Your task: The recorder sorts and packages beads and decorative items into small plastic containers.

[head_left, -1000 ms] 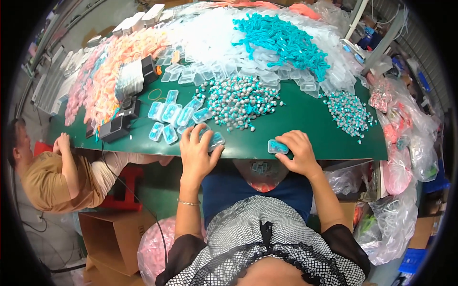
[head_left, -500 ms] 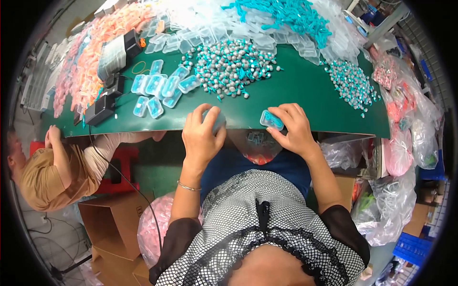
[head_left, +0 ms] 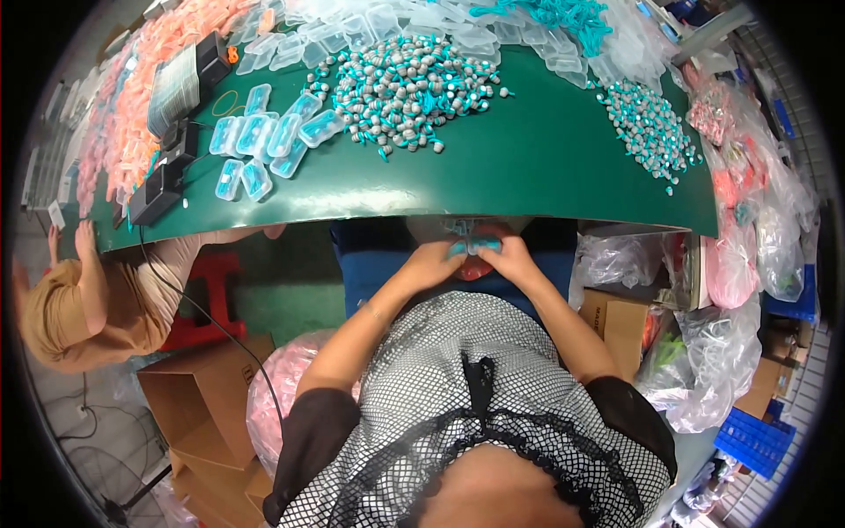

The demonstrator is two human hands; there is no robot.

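My left hand (head_left: 434, 265) and my right hand (head_left: 510, 257) are close together over my lap, just below the table's front edge. The fingers of my right hand close on a small clear plastic case with teal contents (head_left: 483, 245). In my left fingers is another small clear case (head_left: 458, 250), partly hidden by the fingers. Beneath and behind the hands, a clear bag with teal pieces (head_left: 459, 226) and something red at its bottom shows in my lap. On the green table (head_left: 370, 189), several filled clear cases (head_left: 255, 136) lie at the left, beside a heap of grey-and-teal pieces (head_left: 409, 92).
Empty clear cases (head_left: 352, 33) and teal cords (head_left: 563, 22) pile up at the back. A smaller grey-and-teal heap (head_left: 647, 132) lies right. Black devices (head_left: 157, 189) stand left, trailing a cable. A seated person (head_left: 88, 308) is at the left, cardboard boxes (head_left: 198, 387) below.
Both hands have moved from the table's front edge down over my lap and come together, with the cases in them. The view has shifted, and the person at the left has moved their arms.
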